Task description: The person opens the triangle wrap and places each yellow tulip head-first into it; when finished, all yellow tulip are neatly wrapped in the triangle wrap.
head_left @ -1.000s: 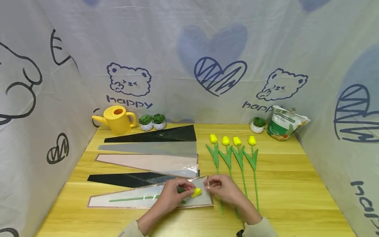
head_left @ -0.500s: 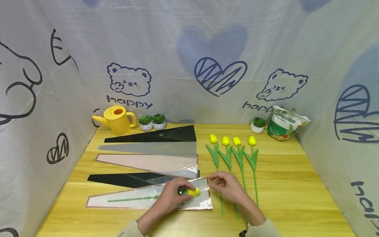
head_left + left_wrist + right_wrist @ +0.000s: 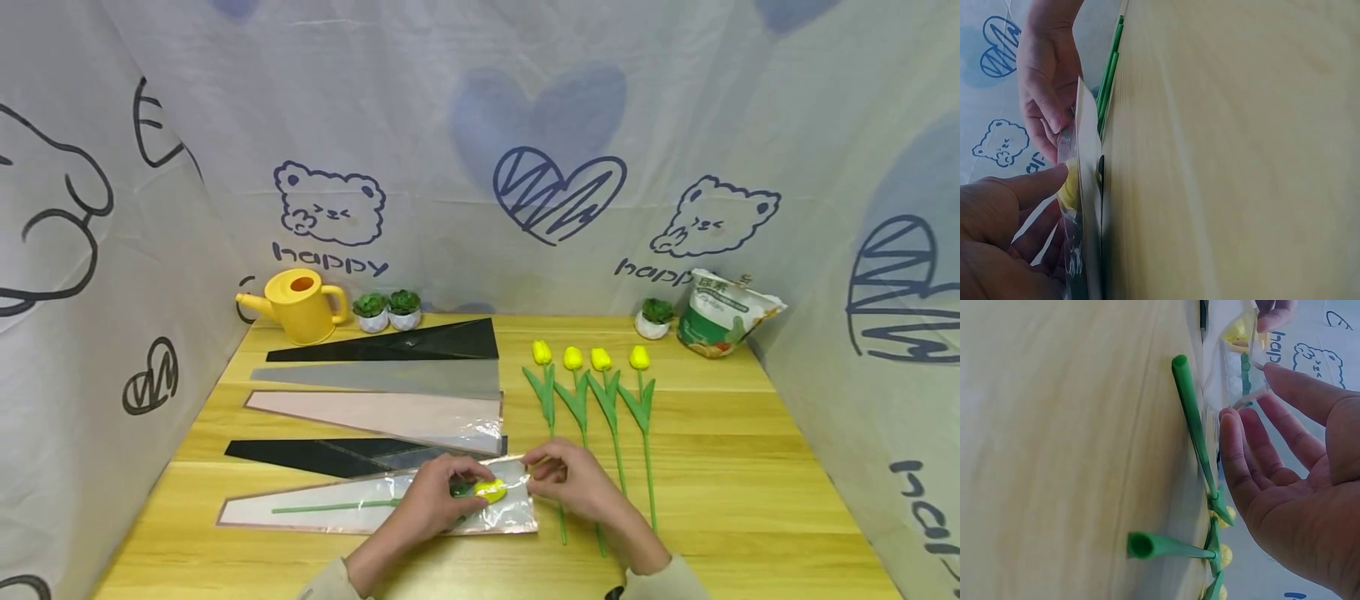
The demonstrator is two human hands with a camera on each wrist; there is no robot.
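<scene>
A yellow artificial tulip [image 3: 491,490] lies in a clear-fronted white flower sleeve [image 3: 348,489], its green stem running toward the narrow left end. My left hand [image 3: 441,492] pinches the tulip head through the film, with thumb and fingers bent around it; the leaves are mostly hidden beneath that hand. At the wide right end, my right hand [image 3: 567,479] pinches the sleeve's clear front edge. In the left wrist view, the yellow bloom [image 3: 1070,187] shows under the film beside my thumb. The right wrist view shows the film's edge [image 3: 1254,397] lifted at my right fingertips.
Several more tulips [image 3: 616,417] lie to the right, stems near my right hand. Flat sleeves in black [image 3: 420,342], grey [image 3: 375,375] and pale pink [image 3: 375,408] lie behind. A yellow watering can [image 3: 300,308], potted succulents [image 3: 405,310] and a white-green bag [image 3: 723,315] stand along the back.
The bloom has shifted slightly left along with my left fingers. My right hand lifted off the sleeve's far corner area, then moved down a little along its wide edge; the front film is raised.
</scene>
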